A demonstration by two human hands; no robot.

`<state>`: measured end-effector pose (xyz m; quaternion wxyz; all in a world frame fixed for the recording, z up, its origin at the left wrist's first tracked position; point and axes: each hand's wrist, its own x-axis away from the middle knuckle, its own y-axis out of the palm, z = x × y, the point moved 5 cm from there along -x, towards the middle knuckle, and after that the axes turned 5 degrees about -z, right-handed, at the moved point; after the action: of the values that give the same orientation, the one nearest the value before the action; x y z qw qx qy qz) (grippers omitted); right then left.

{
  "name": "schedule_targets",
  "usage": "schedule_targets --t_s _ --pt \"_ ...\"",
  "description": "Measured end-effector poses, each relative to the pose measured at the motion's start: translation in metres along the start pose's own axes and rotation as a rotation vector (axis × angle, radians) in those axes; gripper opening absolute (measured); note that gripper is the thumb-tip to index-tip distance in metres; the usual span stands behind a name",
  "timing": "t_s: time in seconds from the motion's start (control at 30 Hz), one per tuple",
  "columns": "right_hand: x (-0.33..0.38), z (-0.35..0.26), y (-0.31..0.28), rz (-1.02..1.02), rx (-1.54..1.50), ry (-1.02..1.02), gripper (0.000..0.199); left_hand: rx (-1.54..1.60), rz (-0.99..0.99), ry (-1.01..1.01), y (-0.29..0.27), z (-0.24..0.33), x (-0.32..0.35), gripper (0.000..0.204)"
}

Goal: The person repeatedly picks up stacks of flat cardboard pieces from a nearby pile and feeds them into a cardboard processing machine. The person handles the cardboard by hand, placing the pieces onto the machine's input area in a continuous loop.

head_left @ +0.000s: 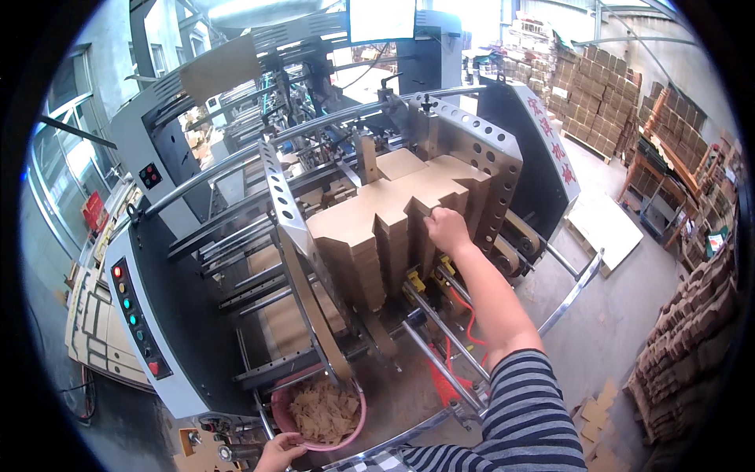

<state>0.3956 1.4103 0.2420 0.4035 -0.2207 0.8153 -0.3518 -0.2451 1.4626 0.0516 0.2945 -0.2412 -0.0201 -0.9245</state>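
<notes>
A tall stack of brown die-cut cardboard blanks (377, 211) stands between two perforated metal side plates of a machine. My right hand (448, 230) is at the stack's near notched edge, its fingers curled against the top blanks. How many sheets they pinch is hidden. Low in the view, my left hand (281, 452) is beside the rim of a pink basin (361, 417) and a metal rail. Its visible fingers are stretched out with nothing seen between them. Cardboard scraps (324, 411) fill the basin.
A control panel (134, 315) with lit buttons is on the machine's left side. Metal rods (440, 363) and a curved rail (570, 295) cross near my right arm. Red hoses (465, 311) hang below the stack. Bundled cardboard (684, 354) lines the right, with pallet stacks (602, 98) behind.
</notes>
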Motion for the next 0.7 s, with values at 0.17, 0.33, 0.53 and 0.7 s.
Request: schedule_targets --t_s 0.17,0.33,0.53,0.7 --pt "0.009 0.007 -0.018 -0.109 -0.039 0.242 0.041 -0.067 -0.021 -0.036 0.024 0.001 0.002 0.045" --pt "0.006 0.071 -0.038 0.305 -0.128 0.455 0.049 -0.034 -0.058 -0.1 0.036 0.002 0.001 0.046" --pt "-0.028 0.076 -0.024 0.154 -0.057 0.228 0.023 0.004 -0.042 -0.196 0.042 0.01 0.007 0.047" --pt "-0.019 0.077 -0.017 0.034 -0.274 0.286 0.024 -0.169 -0.13 -0.272 0.049 0.01 0.001 0.052"
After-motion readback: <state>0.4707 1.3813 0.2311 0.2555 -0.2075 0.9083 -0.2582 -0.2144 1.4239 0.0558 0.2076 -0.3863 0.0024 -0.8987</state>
